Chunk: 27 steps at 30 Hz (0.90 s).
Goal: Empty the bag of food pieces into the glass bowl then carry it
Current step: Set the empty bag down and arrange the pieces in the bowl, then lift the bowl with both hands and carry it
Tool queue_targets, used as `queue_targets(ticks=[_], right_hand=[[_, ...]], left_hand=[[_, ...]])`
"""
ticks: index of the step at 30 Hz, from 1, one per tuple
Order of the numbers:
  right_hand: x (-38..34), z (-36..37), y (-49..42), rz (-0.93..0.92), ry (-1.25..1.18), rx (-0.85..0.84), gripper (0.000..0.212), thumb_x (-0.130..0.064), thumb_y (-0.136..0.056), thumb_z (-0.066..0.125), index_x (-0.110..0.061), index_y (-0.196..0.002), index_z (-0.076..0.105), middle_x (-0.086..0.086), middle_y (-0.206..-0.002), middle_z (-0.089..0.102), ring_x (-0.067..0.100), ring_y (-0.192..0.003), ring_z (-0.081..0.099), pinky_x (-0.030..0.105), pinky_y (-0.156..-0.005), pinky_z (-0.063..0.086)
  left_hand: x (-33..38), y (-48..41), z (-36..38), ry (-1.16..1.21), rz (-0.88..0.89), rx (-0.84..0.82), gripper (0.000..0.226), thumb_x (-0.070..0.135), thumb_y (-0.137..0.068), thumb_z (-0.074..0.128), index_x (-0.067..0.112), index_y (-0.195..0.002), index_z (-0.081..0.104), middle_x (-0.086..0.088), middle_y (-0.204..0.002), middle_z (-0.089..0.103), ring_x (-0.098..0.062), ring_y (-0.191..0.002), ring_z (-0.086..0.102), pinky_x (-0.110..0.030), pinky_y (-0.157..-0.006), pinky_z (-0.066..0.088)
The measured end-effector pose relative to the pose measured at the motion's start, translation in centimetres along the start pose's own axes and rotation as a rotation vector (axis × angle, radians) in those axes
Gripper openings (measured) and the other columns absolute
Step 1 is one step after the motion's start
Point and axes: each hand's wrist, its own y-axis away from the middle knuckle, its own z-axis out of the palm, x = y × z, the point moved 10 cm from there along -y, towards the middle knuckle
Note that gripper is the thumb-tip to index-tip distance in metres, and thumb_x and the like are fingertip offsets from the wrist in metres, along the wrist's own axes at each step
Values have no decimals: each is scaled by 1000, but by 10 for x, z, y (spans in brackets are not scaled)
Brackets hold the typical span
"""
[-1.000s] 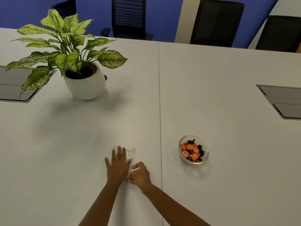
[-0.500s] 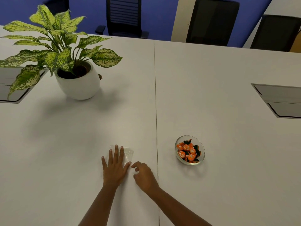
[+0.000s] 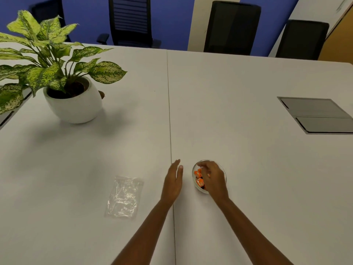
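White meeting table, blue wall behind: my right hand [image 3: 212,177] curls over the glass bowl [image 3: 223,170] of orange food pieces [image 3: 198,176], grip on its rim unclear, while my left hand [image 3: 173,181] waits flat and empty beside it. Left of the bowl lies the emptied bag [image 3: 124,197]. Lifting level, with both hands, should keep the pieces in.
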Motion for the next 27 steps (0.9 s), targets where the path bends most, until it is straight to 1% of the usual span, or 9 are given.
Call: queue_targets(ticks=[3,6,10,12,15,18,21,24,27], right_hand=[[24,-26,-7,69,-51,104,19,-1,-90,46,-7,-93,64,10,-96,69,19,-89,62,19,-77,44],[52,-47,-7,142,-101,221,21,-6,-93,43,-7,-97,64,9,-102,69,21,-98,62,12,-76,41],[95,-54,-1,351,-214,308,29,-11,-96,35,-8,-112,60,10,-121,63,22,-116,53,22,-92,36],[113,-48,3,459,-289,304,33,-14,-97,33,-7,-121,55,12,-129,58,24,-122,49,28,-100,35],[131,-30,13,613,-514,275,36,-21,-97,34,-8,-128,48,14,-137,50,28,-128,44,42,-111,33],[138,-15,22,702,-693,273,40,-27,-97,34,-6,-128,48,18,-137,49,30,-127,45,43,-108,34],[138,-3,26,738,-801,257,44,-33,-97,33,-3,-124,51,24,-133,51,35,-124,48,43,-103,39],[136,6,25,752,-857,244,46,-36,-98,29,-8,-128,50,17,-135,51,31,-123,48,40,-98,40],[135,13,24,752,-883,245,46,-35,-98,26,-9,-128,50,16,-130,54,28,-114,52,38,-91,42]], left_hand=[[-2,-1,27,205,-152,-65,45,29,-100,25,11,-139,35,-7,-150,35,-18,-139,30,-30,-115,22],[-12,-1,52,316,-284,-146,50,36,-99,19,9,-140,35,-9,-150,35,-22,-139,29,-34,-114,23],[-24,-2,71,458,-358,-173,54,38,-99,15,8,-136,40,-15,-143,44,-25,-133,39,-35,-113,28],[-29,-1,78,500,-382,-169,54,37,-99,14,7,-134,44,-18,-138,50,-28,-129,45,-36,-110,33],[-33,0,84,533,-403,-132,52,35,-100,15,7,-133,44,-19,-137,50,-30,-127,46,-43,-113,33],[-36,0,87,541,-413,-95,51,36,-99,16,9,-132,44,-17,-135,52,-30,-126,47,-42,-110,35],[-40,-1,88,528,-419,-63,53,38,-99,17,9,-132,46,-17,-135,53,-29,-125,49,-40,-109,36],[-39,-3,89,538,-412,-48,52,40,-98,15,12,-132,44,-15,-135,52,-28,-125,48,-36,-105,37],[-31,-5,91,561,-369,-53,51,41,-98,14,17,-138,36,-12,-139,48,-27,-127,45,-38,-107,36]])
